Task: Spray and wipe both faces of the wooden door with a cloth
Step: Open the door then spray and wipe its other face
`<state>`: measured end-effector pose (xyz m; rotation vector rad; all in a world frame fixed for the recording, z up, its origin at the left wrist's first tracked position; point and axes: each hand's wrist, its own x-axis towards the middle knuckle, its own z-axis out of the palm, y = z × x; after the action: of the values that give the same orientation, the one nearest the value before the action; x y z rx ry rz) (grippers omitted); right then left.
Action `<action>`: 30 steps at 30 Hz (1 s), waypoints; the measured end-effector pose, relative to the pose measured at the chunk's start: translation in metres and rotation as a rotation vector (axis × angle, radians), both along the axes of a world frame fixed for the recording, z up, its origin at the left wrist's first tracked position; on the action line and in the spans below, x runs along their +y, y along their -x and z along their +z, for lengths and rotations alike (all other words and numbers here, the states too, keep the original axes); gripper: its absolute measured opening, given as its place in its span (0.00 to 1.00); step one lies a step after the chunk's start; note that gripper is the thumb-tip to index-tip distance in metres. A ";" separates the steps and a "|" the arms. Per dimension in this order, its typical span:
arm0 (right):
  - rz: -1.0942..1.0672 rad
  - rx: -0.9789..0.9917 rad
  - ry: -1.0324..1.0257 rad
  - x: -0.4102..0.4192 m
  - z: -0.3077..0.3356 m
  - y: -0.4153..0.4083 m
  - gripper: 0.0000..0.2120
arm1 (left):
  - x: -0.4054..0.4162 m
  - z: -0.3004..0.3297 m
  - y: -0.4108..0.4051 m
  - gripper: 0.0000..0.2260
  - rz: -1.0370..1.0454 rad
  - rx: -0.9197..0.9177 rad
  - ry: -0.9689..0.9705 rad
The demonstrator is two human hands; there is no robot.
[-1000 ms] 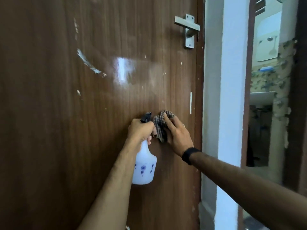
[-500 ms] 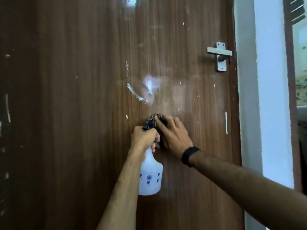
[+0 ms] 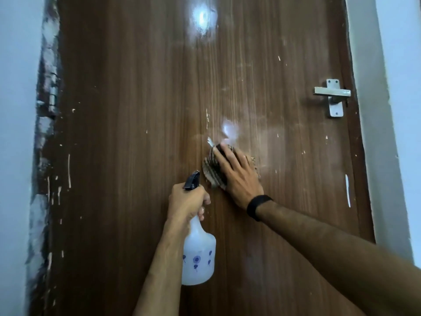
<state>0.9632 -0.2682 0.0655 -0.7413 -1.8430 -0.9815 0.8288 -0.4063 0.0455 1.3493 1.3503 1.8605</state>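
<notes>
Door shut, right hand flat, fingers straight, pressing cloth on it, left hand gripping sprayer neck

Wooden door closed, brown face flecked with white paint marks. Right hand lies flat, pressing a checked cloth against the door at mid-height. Left hand grips the neck of a white spray bottle, nozzle toward the door. Metal handle at right edge.
</notes>
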 end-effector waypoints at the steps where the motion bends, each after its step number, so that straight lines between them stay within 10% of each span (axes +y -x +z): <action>1: 0.031 -0.048 -0.012 0.002 -0.014 0.003 0.37 | -0.003 0.001 0.004 0.06 0.004 0.004 -0.008; 7: 0.106 -0.258 -0.024 -0.003 -0.035 0.021 0.28 | -0.011 -0.001 0.020 0.06 0.004 0.025 0.003; 15: 0.087 0.039 0.066 -0.018 0.044 0.056 0.27 | -0.012 -0.004 0.043 0.07 0.045 -0.025 0.038; 23: 0.132 -0.368 -0.123 -0.032 -0.045 0.108 0.27 | -0.052 -0.008 0.100 0.06 0.155 -0.008 0.069; 30: 0.117 -0.160 -0.014 -0.066 0.065 0.179 0.26 | -0.083 -0.021 0.149 0.06 0.300 -0.014 0.109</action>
<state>0.7846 -0.3339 0.1308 -0.5531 -1.9916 -1.0013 0.6796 -0.4895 0.0247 1.1268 1.6976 1.9447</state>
